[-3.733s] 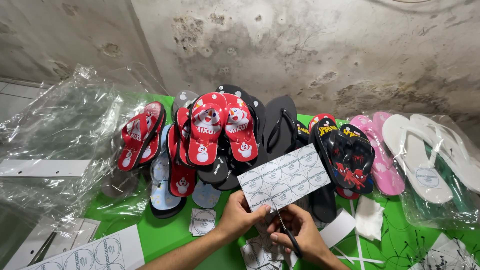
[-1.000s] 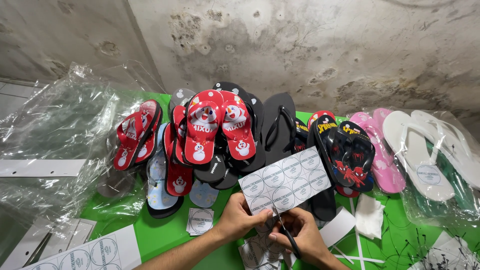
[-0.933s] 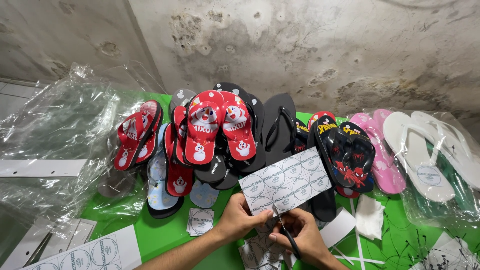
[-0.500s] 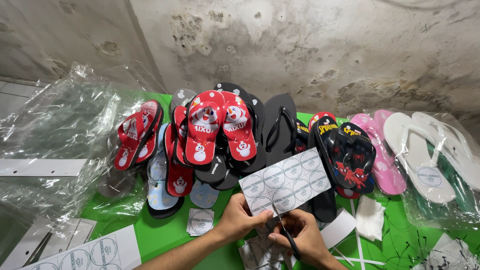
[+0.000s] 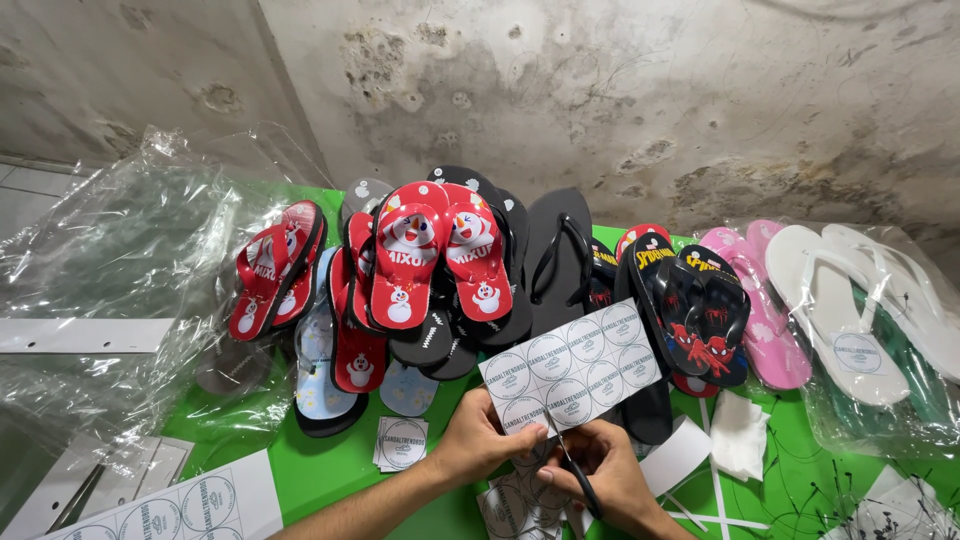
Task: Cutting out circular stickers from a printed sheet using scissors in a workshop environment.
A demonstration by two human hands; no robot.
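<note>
While my left hand (image 5: 487, 440) pinches the near corner of the label sheet (image 5: 572, 365), my right hand (image 5: 600, 475) is closed around scissors (image 5: 578, 480), blades at the sheet's lower edge. I judge I'm mid-cut, freeing one round label; the next snip calls for steady tension and keeping the blades between the circles. The sheet is held above the green bench (image 5: 330, 465), its long axis running from lower left up to the right, printed face toward me. Behind it lie red sandals (image 5: 435, 255) and black ones (image 5: 700, 310); cut labels (image 5: 402, 443) sit left of my hand.
</note>
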